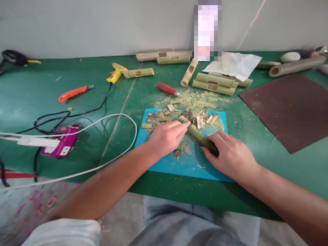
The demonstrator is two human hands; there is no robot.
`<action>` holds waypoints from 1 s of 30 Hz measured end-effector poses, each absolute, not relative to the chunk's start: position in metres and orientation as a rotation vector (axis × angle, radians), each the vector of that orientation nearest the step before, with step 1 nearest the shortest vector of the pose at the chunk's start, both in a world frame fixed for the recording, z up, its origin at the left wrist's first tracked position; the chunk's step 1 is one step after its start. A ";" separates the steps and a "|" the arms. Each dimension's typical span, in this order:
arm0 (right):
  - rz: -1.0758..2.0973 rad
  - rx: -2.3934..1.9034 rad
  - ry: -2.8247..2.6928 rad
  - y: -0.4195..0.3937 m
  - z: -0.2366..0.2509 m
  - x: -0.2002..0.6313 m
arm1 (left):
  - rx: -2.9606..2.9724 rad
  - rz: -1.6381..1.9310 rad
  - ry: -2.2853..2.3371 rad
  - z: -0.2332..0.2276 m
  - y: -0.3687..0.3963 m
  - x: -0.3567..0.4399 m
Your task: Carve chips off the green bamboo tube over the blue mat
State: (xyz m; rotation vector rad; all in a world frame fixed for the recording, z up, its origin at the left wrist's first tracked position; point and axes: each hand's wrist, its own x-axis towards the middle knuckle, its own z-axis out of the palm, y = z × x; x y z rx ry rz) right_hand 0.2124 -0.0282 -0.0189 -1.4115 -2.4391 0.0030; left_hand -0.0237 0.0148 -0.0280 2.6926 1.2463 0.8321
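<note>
1. Bamboo, pale green and cylindrical, forms the workpiece: a short bamboo tube (197, 135) lying flat on a blue cutting mat (166, 164).
2. Long axis of the bamboo tube runs diagonally, from its far-left end, which shows a cut rim, to its near-right end under the palm.
3. Left hand (167, 136) rests on the far-left end, fingers close together and curled over it; whether they hold a small tool cannot be told.
4. Right hand (230, 155) covers the near-right end, fingers wrapped over the tube, pressing it to the mat.
5. The mat is smooth, rectangular and thin, placed near the front edge of a green table (30, 95) with a matte, dusty surface.
6. Flat rectangular bamboo chips (194, 118) are heaped on the far part of the mat, just beyond the tube; fine fibrous shavings (197, 97) spread on the table behind them.
7. A red-handled knife (169, 89) lies beyond the shavings.
8. Further bamboo sections (214, 85), several with rectangular slots cut in the wall, lie far right of centre, partly under crumpled white paper (234, 65).
9. Far left: a yellow glue gun (116, 72) and an orange utility knife (74, 92).
10. Right: a dark brown, rough-textured sheet (289, 109), flat on the table.
</note>
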 end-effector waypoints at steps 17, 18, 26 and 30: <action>0.122 -1.429 -2.414 -0.028 -0.020 0.215 | 2.677 0.827 1.272 -0.028 0.013 -0.019; 0.138 -1.436 -2.416 -0.028 -0.020 0.215 | 2.694 0.855 1.332 -0.028 0.013 -0.019; 0.171 -1.448 -2.444 -0.027 -0.021 0.217 | 2.809 0.694 1.220 -0.028 0.001 -0.010; 0.173 -1.453 -2.437 -0.027 -0.021 0.216 | 2.810 0.821 1.355 -0.027 0.008 -0.019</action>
